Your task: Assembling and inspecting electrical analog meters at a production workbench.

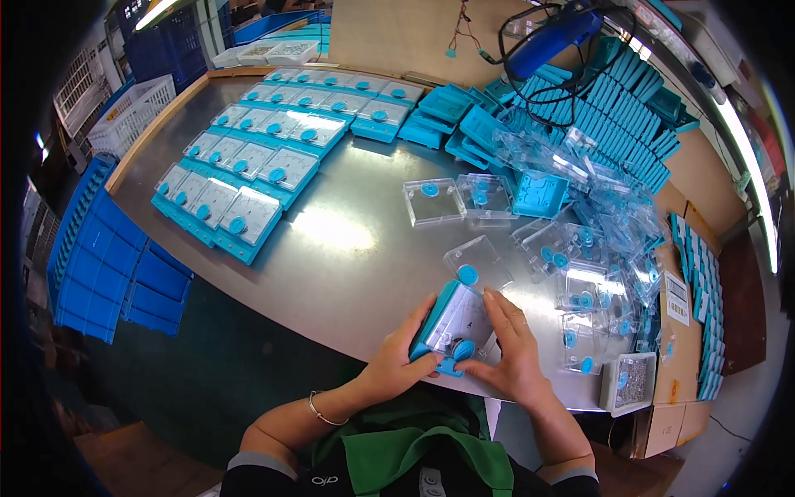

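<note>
Near the table's front edge, a turquoise plastic box (437, 319) with a clear cover (469, 313) is held tilted between my two hands. A round turquoise knob (463, 349) sits at the cover's near end. My left hand (399, 358) wraps the box's left side, with its thumb at the near edge. On the other side, my right hand (515, 352) has its fingers along the right edge and its thumb close to the knob. Just beyond the box lies a loose clear cover (484, 258) with its own turquoise knob. The undersides of the box and fingers are hidden.
Rows of covered turquoise boxes (248, 217) stand at the left of the metal table (348, 273). Loose clear covers (613, 207) and stacked turquoise bases (613, 108) pile up at right. A white bin of small parts (633, 383) stands front right; a blue tool (553, 43) hangs above.
</note>
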{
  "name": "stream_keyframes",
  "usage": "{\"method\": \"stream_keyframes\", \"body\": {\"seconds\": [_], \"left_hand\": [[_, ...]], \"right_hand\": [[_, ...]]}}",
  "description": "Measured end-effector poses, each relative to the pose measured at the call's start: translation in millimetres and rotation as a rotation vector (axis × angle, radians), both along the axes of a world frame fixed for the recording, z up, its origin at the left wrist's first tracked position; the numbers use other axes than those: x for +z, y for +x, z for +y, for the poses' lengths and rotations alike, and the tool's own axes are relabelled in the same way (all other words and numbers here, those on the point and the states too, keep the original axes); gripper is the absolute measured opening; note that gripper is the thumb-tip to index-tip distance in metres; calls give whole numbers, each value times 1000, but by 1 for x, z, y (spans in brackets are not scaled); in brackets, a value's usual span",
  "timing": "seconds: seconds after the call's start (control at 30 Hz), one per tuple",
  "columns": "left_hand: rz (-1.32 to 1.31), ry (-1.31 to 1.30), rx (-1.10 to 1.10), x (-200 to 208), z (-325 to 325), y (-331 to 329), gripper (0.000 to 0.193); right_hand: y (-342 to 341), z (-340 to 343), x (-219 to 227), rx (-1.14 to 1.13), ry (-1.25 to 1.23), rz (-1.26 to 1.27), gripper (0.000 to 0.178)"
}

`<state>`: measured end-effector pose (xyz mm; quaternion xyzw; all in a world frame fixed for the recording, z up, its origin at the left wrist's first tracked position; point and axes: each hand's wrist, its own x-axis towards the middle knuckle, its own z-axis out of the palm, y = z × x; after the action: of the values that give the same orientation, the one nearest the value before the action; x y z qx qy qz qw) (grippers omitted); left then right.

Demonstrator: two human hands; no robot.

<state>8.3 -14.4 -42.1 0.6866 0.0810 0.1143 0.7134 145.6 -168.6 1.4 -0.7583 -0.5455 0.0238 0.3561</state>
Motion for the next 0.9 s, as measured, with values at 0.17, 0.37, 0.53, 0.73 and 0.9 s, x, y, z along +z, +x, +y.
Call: {"method": "stream_keyframes", "body": {"seconds": [0.17, 0.37, 0.53, 0.73, 0.9], "left_hand": [[-27, 53, 10, -4, -10, 5, 75], [-46, 177, -22, -13, -11, 6, 76], [8, 116, -71, -15, -13, 5, 77], [202, -612, -51, -6, -3, 7, 78], [96, -739, -35, 10, 3, 10, 75]], "right_hand": [[6, -12, -16, 6, 18, -76, 92], [7, -21, -23, 21, 78, -88, 92], [11, -19, -16, 11, -7, -35, 90], [41, 10, -17, 121, -201, 409, 80], [59, 29, -17, 209, -228, 655, 66]]}}
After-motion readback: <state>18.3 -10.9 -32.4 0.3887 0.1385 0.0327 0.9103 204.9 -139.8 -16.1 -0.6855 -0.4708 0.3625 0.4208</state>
